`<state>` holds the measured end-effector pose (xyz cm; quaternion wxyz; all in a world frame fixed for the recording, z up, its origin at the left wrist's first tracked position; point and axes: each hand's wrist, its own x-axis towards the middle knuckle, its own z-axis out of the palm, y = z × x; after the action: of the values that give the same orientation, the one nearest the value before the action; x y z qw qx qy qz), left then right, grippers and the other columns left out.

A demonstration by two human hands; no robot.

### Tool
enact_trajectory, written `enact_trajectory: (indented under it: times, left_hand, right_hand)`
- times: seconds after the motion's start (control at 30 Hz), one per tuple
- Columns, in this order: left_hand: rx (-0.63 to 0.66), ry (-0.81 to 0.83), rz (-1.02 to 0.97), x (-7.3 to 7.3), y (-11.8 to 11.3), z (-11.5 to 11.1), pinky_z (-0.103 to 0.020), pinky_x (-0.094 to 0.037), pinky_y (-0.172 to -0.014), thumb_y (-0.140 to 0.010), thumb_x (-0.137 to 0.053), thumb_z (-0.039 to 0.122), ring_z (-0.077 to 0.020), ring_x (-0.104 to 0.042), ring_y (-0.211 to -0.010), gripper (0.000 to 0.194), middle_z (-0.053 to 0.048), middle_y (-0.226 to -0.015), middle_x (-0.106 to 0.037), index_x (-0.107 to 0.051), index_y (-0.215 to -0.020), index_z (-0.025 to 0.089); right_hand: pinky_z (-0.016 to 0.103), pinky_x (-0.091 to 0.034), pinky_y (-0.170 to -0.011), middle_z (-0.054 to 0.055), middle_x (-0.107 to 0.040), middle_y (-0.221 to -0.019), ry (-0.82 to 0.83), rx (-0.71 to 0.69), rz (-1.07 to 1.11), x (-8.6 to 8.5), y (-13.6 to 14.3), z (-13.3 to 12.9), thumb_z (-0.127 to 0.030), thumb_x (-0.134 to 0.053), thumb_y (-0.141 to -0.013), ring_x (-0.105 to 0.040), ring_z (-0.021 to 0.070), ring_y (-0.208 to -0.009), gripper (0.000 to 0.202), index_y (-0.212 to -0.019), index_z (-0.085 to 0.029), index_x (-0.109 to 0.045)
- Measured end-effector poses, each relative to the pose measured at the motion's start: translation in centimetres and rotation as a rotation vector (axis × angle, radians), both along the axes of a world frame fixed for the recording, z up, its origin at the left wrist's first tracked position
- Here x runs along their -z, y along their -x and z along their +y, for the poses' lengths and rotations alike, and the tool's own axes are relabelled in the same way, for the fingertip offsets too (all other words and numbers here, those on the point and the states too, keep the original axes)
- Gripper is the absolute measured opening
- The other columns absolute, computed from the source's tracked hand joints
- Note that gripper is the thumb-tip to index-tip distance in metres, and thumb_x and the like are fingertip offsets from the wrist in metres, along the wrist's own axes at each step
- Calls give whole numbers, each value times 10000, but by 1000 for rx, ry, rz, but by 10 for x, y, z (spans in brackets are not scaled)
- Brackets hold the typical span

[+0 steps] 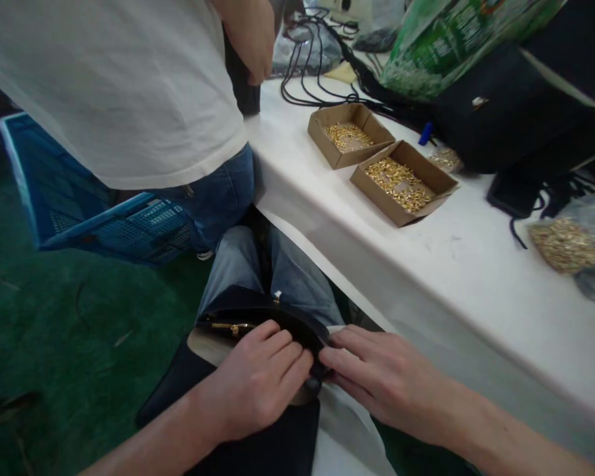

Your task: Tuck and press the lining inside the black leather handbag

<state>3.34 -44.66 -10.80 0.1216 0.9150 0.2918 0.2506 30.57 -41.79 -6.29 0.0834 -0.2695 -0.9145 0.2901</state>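
Observation:
A dark bag (178, 390) with its flap folded back lies across my lap, its mouth open. A gold zipper (223, 326) shows inside the mouth, and a small metal fitting (277, 296) stands on the far rim. My left hand (268, 373) has its fingers curled over the near edge of the mouth, fingertips partly hidden inside. My right hand (371, 370) pinches the right end of the bag's mouth between thumb and fingers. A dark round part shows between the hands, too blurred to name.
The white table (297, 192) holds two cardboard boxes (337, 155) of gold pieces, black cords (307, 99), a green plastic bag (441, 46) and dark bags (520, 112). A person in a white shirt (119, 86) stands at the left by a blue crate (94, 228).

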Motion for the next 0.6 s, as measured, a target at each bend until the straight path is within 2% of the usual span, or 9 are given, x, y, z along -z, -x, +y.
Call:
enact_trajectory:
  times: [0.1,0.17,0.3,0.47,0.53,0.6]
  left_hand:
    - [-33,13,-10,1,-3,-6,-426,-523,-869,-1112,-582,166,-226,-664,-891,162,-82,-946,-749,-733,-1160,130]
    - [-43,23,-17,0,-6,-7,-443,-514,-865,-1099,-596,155,-233,-650,-888,167,-82,-944,-744,-734,-1172,98]
    - [-29,31,-18,0,-10,-3,-447,-476,-826,-1072,-626,139,-231,-614,-841,147,-72,-925,-727,-737,-1144,73]
    - [15,83,-17,1,-11,4,-438,-450,-842,-1083,-584,119,-237,-643,-895,161,-72,-962,-737,-731,-1141,94]
    - [14,134,-15,0,-11,5,-437,-424,-817,-1094,-565,118,-229,-623,-875,156,-49,-950,-727,-721,-1099,123]
    - [-2,177,-10,0,-10,6,-438,-395,-783,-1112,-563,145,-226,-607,-858,153,-26,-934,-718,-714,-1083,149]
  right_hand:
    - [404,-421,-735,78,-625,-1056,65,-78,-56,-2,-4,9,-142,-349,-1233,-552,249,-906,334,-1165,-146,-676]
    - [411,-414,-728,78,-613,-1019,55,-103,-59,-3,-5,13,-117,-324,-1222,-523,247,-867,366,-1096,-139,-667]
    - [417,-379,-692,50,-584,-926,49,-64,-13,-1,-1,15,-101,-395,-1200,-472,226,-774,350,-940,-168,-618]
    - [418,-355,-657,46,-603,-899,100,-16,25,1,4,11,-84,-403,-1169,-484,226,-755,350,-912,-188,-617]
    - [412,-357,-657,48,-612,-905,155,-21,19,-4,4,13,-88,-387,-1169,-504,224,-761,360,-907,-195,-610]
    - [402,-371,-665,42,-622,-916,277,-55,-31,-11,2,20,-119,-380,-1182,-541,217,-775,350,-935,-201,-615]
